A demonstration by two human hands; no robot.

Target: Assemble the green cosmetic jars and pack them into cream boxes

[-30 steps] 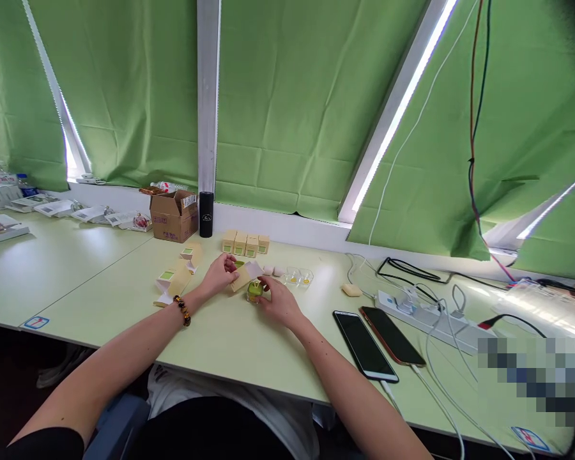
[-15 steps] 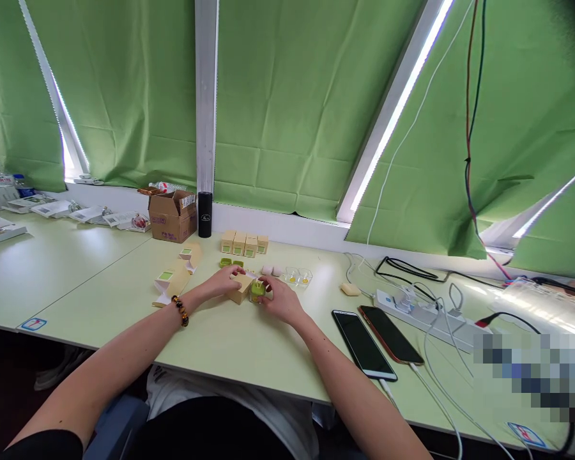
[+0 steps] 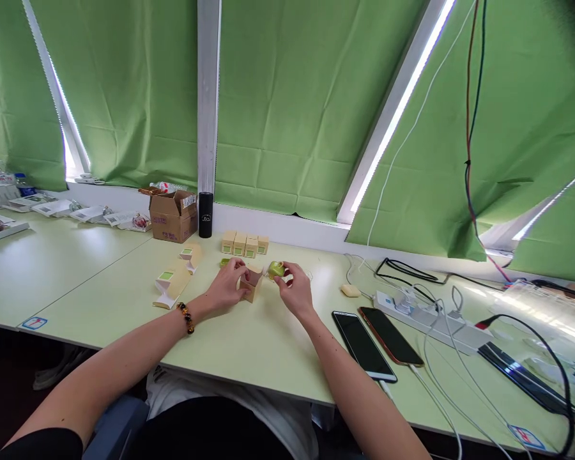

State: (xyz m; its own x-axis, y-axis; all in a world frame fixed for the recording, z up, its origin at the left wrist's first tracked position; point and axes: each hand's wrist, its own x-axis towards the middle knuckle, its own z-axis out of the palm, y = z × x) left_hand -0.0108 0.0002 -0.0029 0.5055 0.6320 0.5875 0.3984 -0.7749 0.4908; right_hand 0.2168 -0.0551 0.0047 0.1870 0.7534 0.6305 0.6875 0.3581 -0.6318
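My left hand (image 3: 229, 285) is closed on a small tan cardboard box (image 3: 250, 291), whose near edge stands at the table and whose top seems to be unfolded. To its right, my right hand (image 3: 296, 291) pinches a small green-lidded container (image 3: 276, 269), tilted and held just above the table, apart from the box. Behind my left hand a bit of a green piece (image 3: 225, 262) shows; the rest of it is hidden. Two opened, flattened tan cartons (image 3: 172, 280) lie left of my left hand. Farther back stand several closed tan boxes (image 3: 245, 243) with green labels.
A brown carton (image 3: 173, 216) and a black tumbler (image 3: 205, 214) stand at the wall. On the right lie two phones (image 3: 364, 345), a pale earbud-like case (image 3: 350, 290), a power strip (image 3: 424, 319) and loose cables. White packages (image 3: 91, 214) line the far left.
My right hand has lifted the green-lidded container and moved it right, away from the box, tilting it. My left hand has turned the box, and its opened top now shows.
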